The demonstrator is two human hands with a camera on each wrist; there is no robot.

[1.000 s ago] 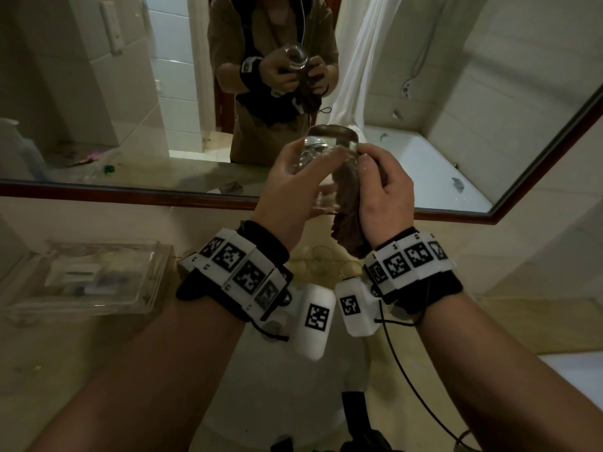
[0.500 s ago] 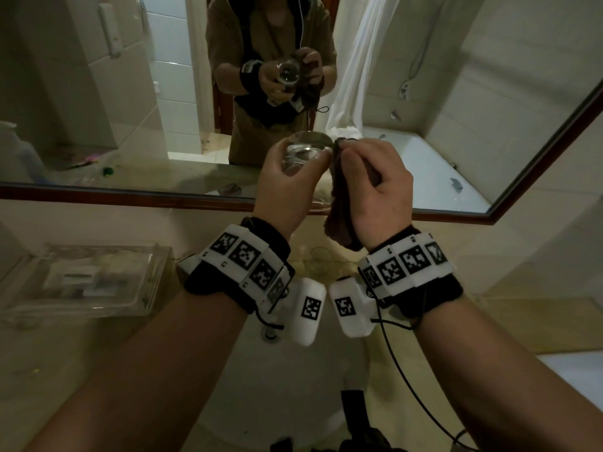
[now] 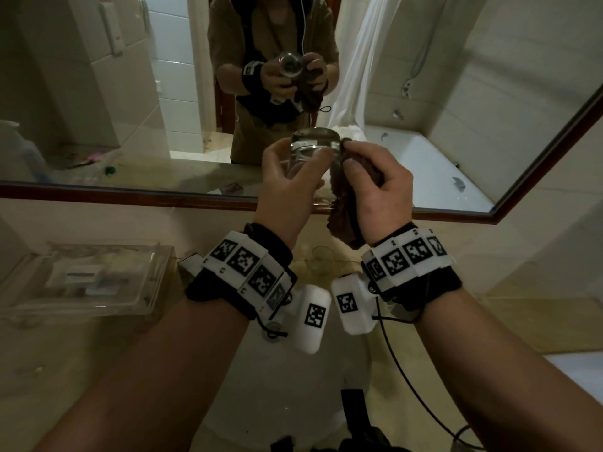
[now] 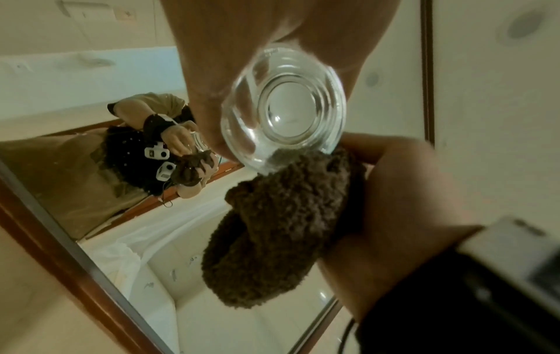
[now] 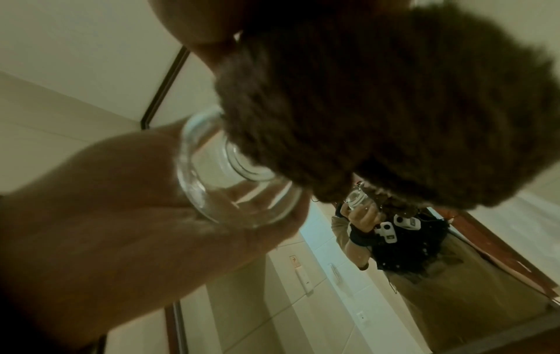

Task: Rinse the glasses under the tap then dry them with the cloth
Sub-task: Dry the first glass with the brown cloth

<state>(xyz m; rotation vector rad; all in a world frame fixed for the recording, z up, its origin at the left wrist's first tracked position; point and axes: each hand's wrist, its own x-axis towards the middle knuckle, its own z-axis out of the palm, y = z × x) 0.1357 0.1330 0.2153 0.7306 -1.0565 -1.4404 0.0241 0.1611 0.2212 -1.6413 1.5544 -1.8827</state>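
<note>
In front of the mirror (image 3: pixel 98 93), the left hand (image 3: pixel 287 187) grips the glass (image 3: pixel 313 151) by its wall, long axis near upright. The right hand (image 3: pixel 378 190) clutches the cloth (image 3: pixel 342 203) (bunched, brown) against the glass's right side, rim within reach.
</note>
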